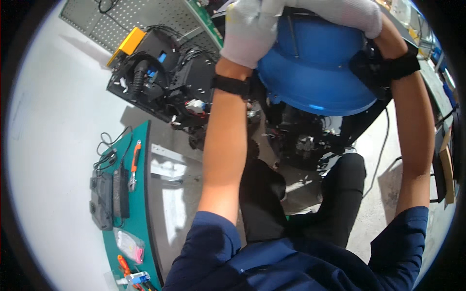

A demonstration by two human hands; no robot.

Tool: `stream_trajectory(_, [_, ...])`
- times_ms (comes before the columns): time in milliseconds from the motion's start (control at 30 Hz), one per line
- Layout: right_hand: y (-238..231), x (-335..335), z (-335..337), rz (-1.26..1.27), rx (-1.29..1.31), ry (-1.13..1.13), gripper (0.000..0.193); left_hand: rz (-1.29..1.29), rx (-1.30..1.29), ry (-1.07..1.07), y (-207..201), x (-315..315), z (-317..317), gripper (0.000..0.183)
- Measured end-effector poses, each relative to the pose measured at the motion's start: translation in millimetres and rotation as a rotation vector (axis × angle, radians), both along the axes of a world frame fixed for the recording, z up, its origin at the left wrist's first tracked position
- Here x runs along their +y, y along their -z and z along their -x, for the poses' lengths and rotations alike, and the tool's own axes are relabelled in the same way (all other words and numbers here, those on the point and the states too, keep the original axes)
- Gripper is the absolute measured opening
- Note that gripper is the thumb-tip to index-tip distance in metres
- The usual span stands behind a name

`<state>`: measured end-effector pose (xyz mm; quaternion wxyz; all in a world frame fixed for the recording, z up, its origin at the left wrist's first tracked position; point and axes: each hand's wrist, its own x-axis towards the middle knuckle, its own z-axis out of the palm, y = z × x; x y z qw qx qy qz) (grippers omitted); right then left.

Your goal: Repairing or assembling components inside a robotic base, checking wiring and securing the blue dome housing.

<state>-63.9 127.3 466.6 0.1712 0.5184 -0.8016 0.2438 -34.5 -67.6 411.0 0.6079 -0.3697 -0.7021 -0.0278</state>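
Both my hands wear white gloves and meet at the top edge, over a large blue rounded shell (pixel 315 72). My left hand (pixel 250 31) is closed, its fingers curled, and what it grips is hidden past the picture's edge. My right hand (pixel 344 17) reaches leftward across the shell's far part toward the left hand; its fingertips are cut off. A thin dark rod (pixel 293 36) runs down over the blue surface below the hands; I cannot tell whether either hand touches it. Beneath the shell is a black machine body (pixel 306 126) with exposed parts and wiring.
Left of the shell stands another open black machine unit (pixel 170 77) with hoses, cables and a yellow block (pixel 131 41). A green-topped table (pixel 141 194) holds a black power adapter (pixel 120 191), an orange-handled wrench (pixel 135 165) and a plastic bag (pixel 130 245). A cable (pixel 381 155) trails on the floor at right.
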Motion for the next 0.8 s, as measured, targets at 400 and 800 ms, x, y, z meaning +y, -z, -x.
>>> stream_trajectory(400, [10,17,25,0.047,0.073,-0.088,0.040,-0.297,-0.470,0.192,2,23,-5,0.047])
stream_trajectory(800, [20,2,29,0.251,0.051,-0.058,0.038,-0.510,-0.635,0.061,8,37,-16,0.055])
